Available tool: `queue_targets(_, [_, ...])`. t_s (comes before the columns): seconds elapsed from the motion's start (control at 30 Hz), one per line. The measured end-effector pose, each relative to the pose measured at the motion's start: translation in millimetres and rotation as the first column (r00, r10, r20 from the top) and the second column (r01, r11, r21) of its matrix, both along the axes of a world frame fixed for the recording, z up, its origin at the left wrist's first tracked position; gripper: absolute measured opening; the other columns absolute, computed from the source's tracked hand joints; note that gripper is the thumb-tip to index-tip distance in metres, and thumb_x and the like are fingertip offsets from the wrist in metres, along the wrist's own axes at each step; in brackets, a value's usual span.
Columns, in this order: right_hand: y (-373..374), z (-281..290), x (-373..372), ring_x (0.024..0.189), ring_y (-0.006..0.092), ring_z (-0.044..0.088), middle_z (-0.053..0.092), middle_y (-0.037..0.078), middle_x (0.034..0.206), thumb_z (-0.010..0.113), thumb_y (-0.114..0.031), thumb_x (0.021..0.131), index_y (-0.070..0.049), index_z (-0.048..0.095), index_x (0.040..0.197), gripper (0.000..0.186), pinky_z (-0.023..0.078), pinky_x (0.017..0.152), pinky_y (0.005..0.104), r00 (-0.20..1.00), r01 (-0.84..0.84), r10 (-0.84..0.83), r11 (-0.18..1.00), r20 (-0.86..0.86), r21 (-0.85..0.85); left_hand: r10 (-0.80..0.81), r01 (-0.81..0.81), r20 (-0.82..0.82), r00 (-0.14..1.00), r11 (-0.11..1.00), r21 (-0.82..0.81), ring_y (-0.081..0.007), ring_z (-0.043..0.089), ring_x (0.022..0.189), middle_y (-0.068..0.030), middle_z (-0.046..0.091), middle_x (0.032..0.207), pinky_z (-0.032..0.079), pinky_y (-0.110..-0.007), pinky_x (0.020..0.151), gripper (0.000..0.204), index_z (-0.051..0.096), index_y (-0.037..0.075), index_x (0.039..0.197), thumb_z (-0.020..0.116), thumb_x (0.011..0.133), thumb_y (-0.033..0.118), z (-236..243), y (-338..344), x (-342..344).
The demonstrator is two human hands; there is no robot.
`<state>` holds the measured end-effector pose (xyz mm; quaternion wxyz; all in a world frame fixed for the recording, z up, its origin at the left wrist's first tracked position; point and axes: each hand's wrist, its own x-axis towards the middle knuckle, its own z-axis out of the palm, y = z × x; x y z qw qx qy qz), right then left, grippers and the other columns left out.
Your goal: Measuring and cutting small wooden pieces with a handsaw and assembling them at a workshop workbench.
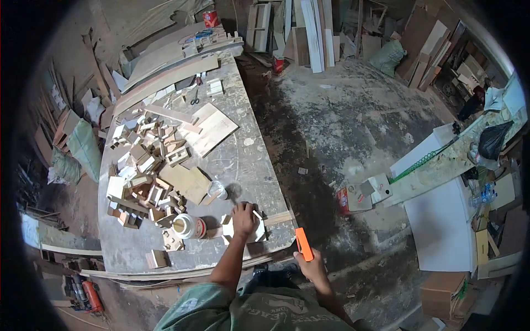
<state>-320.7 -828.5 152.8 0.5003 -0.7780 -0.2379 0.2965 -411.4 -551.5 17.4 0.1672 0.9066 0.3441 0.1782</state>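
Note:
My left hand reaches over the worktable near its front right corner. Its fingers curl down onto a small pale wooden piece, which sticks out on both sides of the hand. A thin wooden strip runs from beside it to the table's right edge. Off that corner, my right hand grips a bright orange hand tool, held upright; its exact kind is unclear. Left of my left hand stands a white tub with something across its open top. A clear plastic cup sits beyond.
Many small wooden offcuts heap on the left of the worktable. A square board and scissors lie farther back. White panels and a cardboard box stand at right. Planks lean at the far wall.

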Motion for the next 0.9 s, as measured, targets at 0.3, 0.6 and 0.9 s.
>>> queue_targets(0.3, [8.0, 21.3, 4.1, 0.056, 0.0137, 0.051, 0.051, 0.005, 0.058, 0.071, -0.018, 0.084, -0.001, 0.058, 0.076, 0.023, 0.042, 0.055, 0.0349, 0.994, 0.025, -0.025, 1.0, -0.107, 0.004, 0.233, -0.235, -0.027, 0.972, 0.968, -0.088, -0.0382, 0.045, 0.114, -0.0184, 0.05, 0.121, 0.031, -0.052, 0.1, 0.03, 0.058, 0.009, 0.106, 0.058, 0.078, 0.02, 2.3, -15.1, 19.9])
queue_targets(0.6, [14.0, 34.0, 16.2, 0.062, 0.0152, 0.055, 0.053, 0.007, 0.062, 0.069, -0.022, 0.084, -0.001, 0.055, 0.075, 0.027, 0.046, 0.06, 0.0345, 0.986, -0.055, 0.019, 0.975, -0.167, -0.213, 0.214, -0.221, -0.146, 0.966, 0.975, -0.035, -0.0375, 0.03, 0.138, -0.0168, 0.037, 0.147, 0.02, -0.056, 0.113, 0.051, 0.045, 0.008, 0.132, 0.055, 0.083, 0.018, 12.5, -11.9, 23.1])
queue_targets(0.9, [-1.9, 8.2, 20.5, 0.06, 0.0123, 0.055, 0.057, 0.003, 0.061, 0.073, -0.02, 0.082, -0.002, 0.061, 0.079, 0.022, 0.045, 0.058, 0.0326, 0.976, -0.054, 0.045, 0.998, -0.212, -0.041, 0.253, -0.263, -0.131, 0.958, 0.963, -0.063, -0.0377, 0.028, 0.141, -0.0171, 0.037, 0.148, 0.018, -0.062, 0.112, 0.044, 0.048, 0.008, 0.127, 0.054, 0.085, 0.019, -0.9, -15.1, 20.6])
